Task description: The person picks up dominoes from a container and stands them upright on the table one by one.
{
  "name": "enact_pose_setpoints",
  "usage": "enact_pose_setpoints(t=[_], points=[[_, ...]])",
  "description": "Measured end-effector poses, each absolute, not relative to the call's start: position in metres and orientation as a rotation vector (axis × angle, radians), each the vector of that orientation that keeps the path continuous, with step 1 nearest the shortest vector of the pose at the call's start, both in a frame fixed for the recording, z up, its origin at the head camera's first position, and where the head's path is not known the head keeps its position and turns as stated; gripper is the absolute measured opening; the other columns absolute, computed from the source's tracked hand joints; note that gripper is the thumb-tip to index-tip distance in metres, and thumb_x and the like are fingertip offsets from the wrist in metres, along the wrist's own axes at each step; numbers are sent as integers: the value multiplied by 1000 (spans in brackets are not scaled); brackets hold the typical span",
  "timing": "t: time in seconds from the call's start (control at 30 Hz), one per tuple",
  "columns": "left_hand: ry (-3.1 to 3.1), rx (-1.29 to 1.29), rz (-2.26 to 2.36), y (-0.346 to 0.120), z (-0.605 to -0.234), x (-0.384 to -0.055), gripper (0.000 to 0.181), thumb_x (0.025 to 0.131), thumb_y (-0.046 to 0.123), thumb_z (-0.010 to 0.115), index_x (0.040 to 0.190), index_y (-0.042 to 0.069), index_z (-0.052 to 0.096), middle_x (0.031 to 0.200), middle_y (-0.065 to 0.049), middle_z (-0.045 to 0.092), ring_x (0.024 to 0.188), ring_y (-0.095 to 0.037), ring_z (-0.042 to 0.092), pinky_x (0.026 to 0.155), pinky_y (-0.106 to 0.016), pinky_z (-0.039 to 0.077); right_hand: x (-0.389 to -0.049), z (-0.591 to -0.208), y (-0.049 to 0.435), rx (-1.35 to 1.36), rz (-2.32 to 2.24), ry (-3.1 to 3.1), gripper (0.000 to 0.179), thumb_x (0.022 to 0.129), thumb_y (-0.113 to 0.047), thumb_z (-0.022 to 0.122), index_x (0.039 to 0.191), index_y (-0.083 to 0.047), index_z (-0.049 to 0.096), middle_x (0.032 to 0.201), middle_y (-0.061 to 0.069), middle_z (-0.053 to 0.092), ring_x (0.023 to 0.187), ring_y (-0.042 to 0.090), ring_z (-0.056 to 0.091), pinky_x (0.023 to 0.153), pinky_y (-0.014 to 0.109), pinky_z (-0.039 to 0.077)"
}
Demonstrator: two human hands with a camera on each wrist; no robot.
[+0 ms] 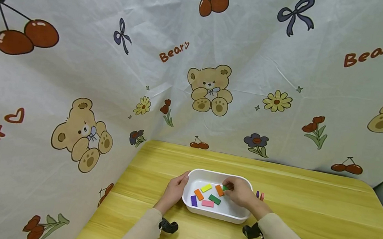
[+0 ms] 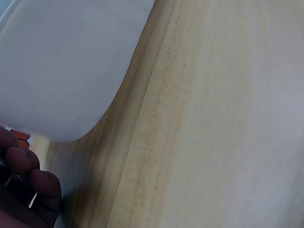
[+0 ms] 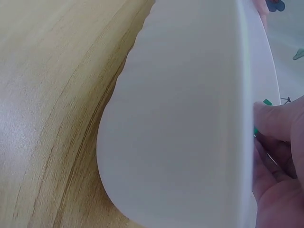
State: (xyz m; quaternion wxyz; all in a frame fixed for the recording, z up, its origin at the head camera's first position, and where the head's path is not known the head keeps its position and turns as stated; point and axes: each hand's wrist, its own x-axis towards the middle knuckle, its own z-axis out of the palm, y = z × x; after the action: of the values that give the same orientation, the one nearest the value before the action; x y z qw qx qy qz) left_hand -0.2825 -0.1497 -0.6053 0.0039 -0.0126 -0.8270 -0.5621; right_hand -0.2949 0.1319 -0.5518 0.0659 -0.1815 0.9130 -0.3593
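Note:
A white plastic tray [image 1: 222, 216] with rounded corners sits on the table, several small coloured blocks spread inside. My left hand [image 1: 175, 189] holds the tray's left end, thumb at the rim; in the left wrist view its curled fingers [image 2: 45, 183] show beside the tray wall [image 2: 61, 71]. Over the tray's right part, my right hand [image 1: 241, 192] pinches a small green block [image 1: 224, 188], mostly covered by the fingers. An orange block [image 1: 219, 190] lies right beside those fingertips. The right wrist view shows a green sliver [image 3: 267, 102] by the thumb, behind the tray wall [image 3: 175, 114].
Inside the tray lie a yellow block [image 1: 206, 188], another orange block [image 1: 199, 194], a purple block [image 1: 194, 201], a pink block [image 1: 207, 203] and a green block [image 1: 214, 199]. Purple [image 1: 257, 194] and pink [image 1: 262, 196] blocks stand outside, right of the tray. A bear-print cloth [image 1: 234, 130] hangs behind the wooden table [image 1: 310, 220].

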Motion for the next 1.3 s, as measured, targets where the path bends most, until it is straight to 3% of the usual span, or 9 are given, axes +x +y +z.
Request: enact_pose_setpoints(t=[0.6,1.3], points=[[-2585,-40,-1767,-150,-609,-284,49,109,46,46,149,20,57,157,-2,51,150,-28,42,126,-46,35,-288,-540,146,-489,-1216,2711,18,91,1,74,108,-2,70,101,6,70,93,19,63,88,40,62],[-2591,-30,-1764,-149,-605,-283,49,109,46,46,149,21,57,157,-1,51,151,-26,41,127,-45,35,-280,-534,176,-286,-1364,2609,27,95,-3,70,122,-2,68,112,11,69,101,23,64,87,36,65]])
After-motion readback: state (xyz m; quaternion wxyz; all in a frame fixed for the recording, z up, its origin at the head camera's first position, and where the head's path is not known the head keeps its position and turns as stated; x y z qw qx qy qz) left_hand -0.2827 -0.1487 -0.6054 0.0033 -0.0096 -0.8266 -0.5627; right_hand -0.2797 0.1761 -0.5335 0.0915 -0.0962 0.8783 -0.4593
